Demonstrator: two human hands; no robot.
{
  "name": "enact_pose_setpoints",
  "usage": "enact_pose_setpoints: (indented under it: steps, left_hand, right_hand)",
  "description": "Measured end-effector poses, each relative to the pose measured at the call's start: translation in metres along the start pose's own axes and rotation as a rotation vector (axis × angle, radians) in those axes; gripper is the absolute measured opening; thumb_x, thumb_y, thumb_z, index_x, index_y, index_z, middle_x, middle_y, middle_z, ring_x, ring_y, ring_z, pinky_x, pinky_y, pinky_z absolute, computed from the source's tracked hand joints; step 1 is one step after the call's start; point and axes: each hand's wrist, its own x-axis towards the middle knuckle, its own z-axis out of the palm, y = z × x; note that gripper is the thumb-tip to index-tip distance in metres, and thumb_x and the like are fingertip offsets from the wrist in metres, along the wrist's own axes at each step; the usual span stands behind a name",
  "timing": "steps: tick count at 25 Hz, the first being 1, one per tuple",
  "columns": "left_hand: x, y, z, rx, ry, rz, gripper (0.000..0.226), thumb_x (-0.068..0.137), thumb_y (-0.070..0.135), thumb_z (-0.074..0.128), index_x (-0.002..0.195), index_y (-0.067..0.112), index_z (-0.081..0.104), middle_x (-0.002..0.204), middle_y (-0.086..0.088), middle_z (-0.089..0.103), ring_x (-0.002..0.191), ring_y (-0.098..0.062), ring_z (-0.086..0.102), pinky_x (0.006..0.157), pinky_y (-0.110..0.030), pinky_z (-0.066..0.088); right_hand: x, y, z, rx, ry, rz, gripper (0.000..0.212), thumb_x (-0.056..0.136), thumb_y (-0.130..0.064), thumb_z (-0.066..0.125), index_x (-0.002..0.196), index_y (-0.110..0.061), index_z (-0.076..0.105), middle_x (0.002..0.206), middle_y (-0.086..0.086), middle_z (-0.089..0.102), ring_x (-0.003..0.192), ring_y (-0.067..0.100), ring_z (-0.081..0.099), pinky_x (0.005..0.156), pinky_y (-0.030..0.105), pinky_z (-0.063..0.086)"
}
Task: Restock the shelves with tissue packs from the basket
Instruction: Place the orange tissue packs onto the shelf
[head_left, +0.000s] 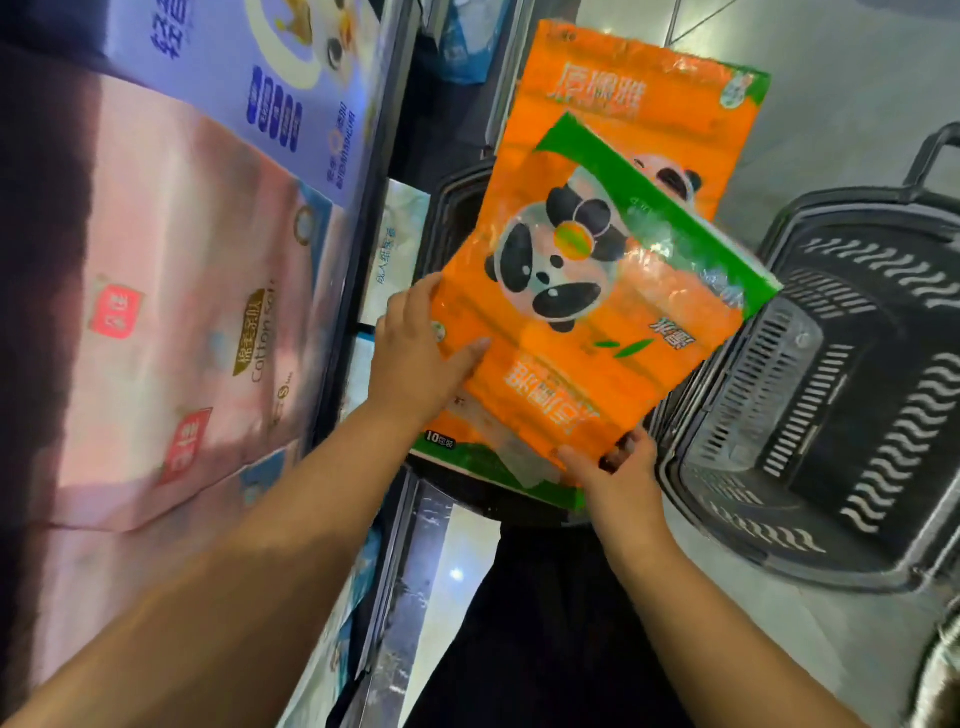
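Tissue pack (597, 322): orange plastic wrap with green trim and a panda print, held tilted in the air between both hands. Left hand (415, 364): fingers (410, 299) curled round the pack's left edge, thumb lying flat on the printed face. Right hand (618, 473): fingers pinching the pack's near lower corner, thumb over the green bottom edge.

Beyond the fingers, partly covered by the held pack: second orange pack (639, 104) of the same print, standing in a dark basket (447, 208) whose rim shows just past the left hand.

Right of the right hand: black slotted basket (857, 415) on the grey floor (857, 78).

Left of the left hand: shelves (363, 260), stocked with pink packs (182, 312); a lilac pack (249, 67) beyond them.
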Motion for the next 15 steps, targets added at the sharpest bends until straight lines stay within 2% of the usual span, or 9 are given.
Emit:
enact_pose_setpoints:
  steps: [3, 7, 9, 12, 13, 15]
  left_hand:
    - [0.002, -0.009, 0.005, -0.027, -0.101, -0.113, 0.089, 0.079, 0.051, 0.071, 0.149, 0.021, 0.024, 0.143, -0.012, 0.036, 0.130, -0.031, 0.040, 0.106, -0.048, 0.038]
    - [0.025, -0.005, 0.003, -0.185, -0.204, -0.179, 0.075, 0.080, 0.054, 0.069, 0.142, 0.028, 0.037, 0.134, -0.006, 0.045, 0.119, -0.024, 0.051, 0.102, -0.046, 0.045]
    - [0.028, 0.000, 0.007, -0.253, -0.216, -0.204, 0.071, 0.080, 0.055, 0.067, 0.140, 0.029, 0.038, 0.134, -0.003, 0.050, 0.118, -0.022, 0.052, 0.100, -0.047, 0.046]
    - [0.005, 0.005, 0.025, -0.201, -0.001, -0.305, 0.069, 0.080, 0.055, 0.068, 0.136, 0.025, 0.042, 0.136, -0.006, 0.043, 0.122, -0.025, 0.046, 0.100, -0.041, 0.043]
    - [-0.007, 0.006, 0.032, -0.190, 0.061, -0.392, 0.074, 0.078, 0.055, 0.070, 0.138, 0.024, 0.040, 0.138, -0.008, 0.039, 0.125, -0.027, 0.043, 0.100, -0.042, 0.042]
    - [-0.027, 0.003, 0.047, -0.376, 0.092, -0.610, 0.090, 0.075, 0.052, 0.075, 0.145, 0.023, 0.026, 0.143, -0.009, 0.032, 0.127, -0.030, 0.042, 0.101, -0.045, 0.042]
  right_hand:
    - [0.017, -0.010, -0.022, -0.040, 0.115, -0.005, 0.065, 0.086, -0.016, 0.072, 0.135, -0.017, 0.030, 0.130, 0.007, 0.055, 0.101, 0.013, 0.058, 0.085, 0.029, 0.046]
    - [0.055, -0.049, -0.043, -0.009, 0.203, -0.130, 0.084, 0.082, -0.027, 0.076, 0.144, -0.020, 0.021, 0.126, 0.001, 0.055, 0.113, 0.015, 0.057, 0.101, 0.044, 0.047]
    - [0.070, -0.071, -0.048, -0.188, 0.346, -0.274, 0.101, 0.071, -0.041, 0.083, 0.146, -0.017, 0.021, 0.137, 0.005, 0.044, 0.125, 0.018, 0.047, 0.108, 0.042, 0.039]
    - [0.071, -0.098, -0.047, -0.593, 0.530, -0.418, 0.102, 0.071, -0.039, 0.082, 0.148, -0.011, 0.022, 0.155, 0.014, 0.016, 0.141, 0.032, 0.021, 0.116, 0.044, 0.023]
    - [0.069, -0.101, -0.046, -0.711, 0.536, -0.478, 0.104, 0.071, -0.041, 0.081, 0.151, -0.015, 0.018, 0.158, 0.014, 0.010, 0.144, 0.034, 0.014, 0.117, 0.048, 0.017]
    - [0.069, -0.110, -0.042, -0.960, 0.431, -0.624, 0.106, 0.071, -0.048, 0.079, 0.153, -0.022, 0.018, 0.160, 0.012, 0.007, 0.146, 0.037, 0.006, 0.117, 0.053, 0.009]
